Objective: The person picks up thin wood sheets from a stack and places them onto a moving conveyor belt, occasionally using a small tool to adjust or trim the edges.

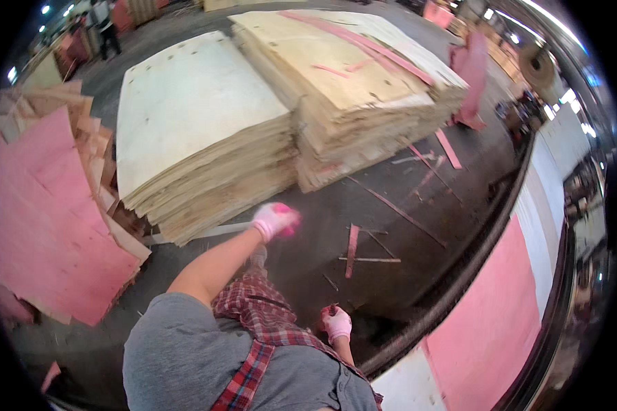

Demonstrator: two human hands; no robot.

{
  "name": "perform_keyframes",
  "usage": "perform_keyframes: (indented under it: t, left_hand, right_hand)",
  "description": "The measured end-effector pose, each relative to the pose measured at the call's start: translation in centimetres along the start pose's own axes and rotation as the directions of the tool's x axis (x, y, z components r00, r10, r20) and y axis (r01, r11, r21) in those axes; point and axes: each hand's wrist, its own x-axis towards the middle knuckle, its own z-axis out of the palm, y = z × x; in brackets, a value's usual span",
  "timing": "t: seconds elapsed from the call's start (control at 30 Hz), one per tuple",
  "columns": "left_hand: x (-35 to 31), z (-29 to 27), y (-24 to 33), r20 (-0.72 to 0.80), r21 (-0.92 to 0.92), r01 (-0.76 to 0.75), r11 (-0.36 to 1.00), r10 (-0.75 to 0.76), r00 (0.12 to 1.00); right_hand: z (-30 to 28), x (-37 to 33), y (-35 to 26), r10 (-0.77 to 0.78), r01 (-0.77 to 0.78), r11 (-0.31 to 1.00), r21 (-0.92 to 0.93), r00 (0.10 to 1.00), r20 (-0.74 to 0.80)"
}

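Note:
My left hand [275, 220], in a white glove with a pink palm, is stretched out in front of me, near the front corner of a tall stack of pale veneer sheets [206, 103]. It is blurred, and I see nothing in it. My right hand [336, 324], gloved the same way, is low by my waist, close to the long dark edge of the machine bed. Its fingers are wrapped round a short dark handle [333, 309]; what the handle belongs to does not show.
A second veneer stack [336, 61] with pink strips on top stands beside the first. Pink sheets [55, 219] lean over broken veneer at left. Thin scraps [352, 251] litter the floor. Pink and white sheets [490, 322] lie on the right-hand bed. A person [104, 27] stands far left.

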Motion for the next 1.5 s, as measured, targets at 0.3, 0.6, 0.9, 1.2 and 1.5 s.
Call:
perform_keyframes:
  t: [0.3, 0.6, 0.9, 1.2, 1.5]
  left_hand:
    - [14.9, -30.3, 5.6, -0.652, 0.729, 0.446, 0.519, 0.331, 0.682]
    - [24.1, -35.9, 0.4, -0.519, 0.841, 0.334, 0.426, 0.462, 0.719]
    - [5.3, -28.1, -3.1, -0.189, 0.267, 0.189, 0.945, -0.141, 0.972]
    - [2.5, -29.3, -13.0, -0.351, -0.935, -0.354, 0.034, -0.244, 0.904]
    - [-2.3, -23.5, -12.7, -0.486, -0.869, -0.428, 0.249, -0.266, 0.833]
  right_hand:
    - [-0.6, 10.2, -13.3, 0.206, -0.381, 0.856, 0.35, 0.872, 0.444]
    - [-2.9, 19.5, -29.0, 0.129, -0.242, 0.853, 0.462, 0.956, 0.262]
    - [-6.4, 41.3, -45.0, -0.165, 0.114, 0.943, 0.312, 0.976, 0.142]
    - [-1.7, 41.0, -62.3, -0.118, 0.297, 0.949, -0.107, 0.648, 0.752]
    - [-1.5, 39.2, -68.0, -0.491, 0.499, 0.862, 0.081, 0.787, 0.372]
